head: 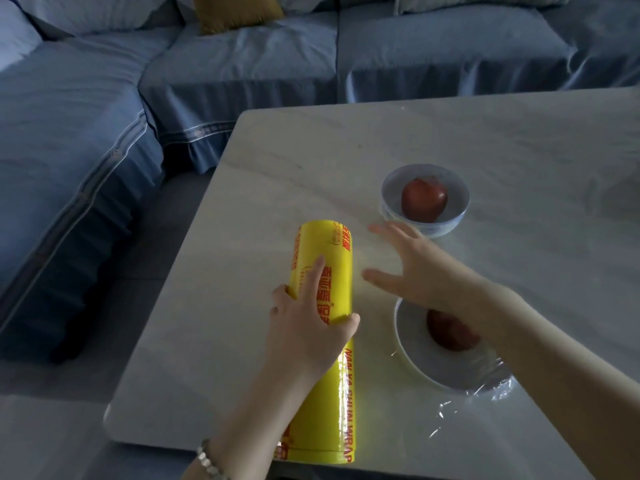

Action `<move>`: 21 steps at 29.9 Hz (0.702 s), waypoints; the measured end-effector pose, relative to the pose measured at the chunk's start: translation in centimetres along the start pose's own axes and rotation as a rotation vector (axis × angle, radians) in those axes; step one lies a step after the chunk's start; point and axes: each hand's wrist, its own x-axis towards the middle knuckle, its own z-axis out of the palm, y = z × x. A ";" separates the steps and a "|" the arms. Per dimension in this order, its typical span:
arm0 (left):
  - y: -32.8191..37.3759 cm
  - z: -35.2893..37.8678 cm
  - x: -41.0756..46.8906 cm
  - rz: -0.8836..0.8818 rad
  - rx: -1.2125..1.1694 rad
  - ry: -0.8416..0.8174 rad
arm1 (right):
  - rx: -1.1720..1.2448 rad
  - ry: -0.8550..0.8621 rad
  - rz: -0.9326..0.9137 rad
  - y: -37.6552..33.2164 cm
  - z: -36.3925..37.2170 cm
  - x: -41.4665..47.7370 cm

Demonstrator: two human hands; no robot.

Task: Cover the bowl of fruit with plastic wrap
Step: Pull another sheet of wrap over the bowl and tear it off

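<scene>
1. Filling the upper left and the top edge: blue sofa (86,133), with a mustard cushion (235,8) tucked in at the top.
2. Stretching from centre out to the right edge: pale table (311,161), faintly veined.
3. Lying lengthwise at lower centre: yellow roll of plastic wrap (332,258), red lettering along it, near end at the table's bottom edge.
4. Gripping that roll about mid-length: left hand (308,327), thumb hooked round the right side, forefinger laid straight along the top, beaded bracelet (209,460) on the wrist at the bottom edge.
5. Spread palm-down just right of the roll: right hand (426,271), fingers straight and splayed, holding nothing. Touching the table or hovering above it? Can't tell.
6. Sitting right of centre, just beyond those fingertips: far bowl (450,226), white, with one red fruit (424,197) inside.
7. Tucked under the right forearm at lower right: near bowl (433,362), second red fruit (450,336) in it, crinkled clear film (498,386) bunched at the lower-right rim and spilling onto the table. Drawn fully across the mouth? Hard to say.
</scene>
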 end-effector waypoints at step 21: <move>-1.0 0.0 0.5 0.050 -0.004 0.019 | 0.005 0.081 0.154 1.5 4.1 5.2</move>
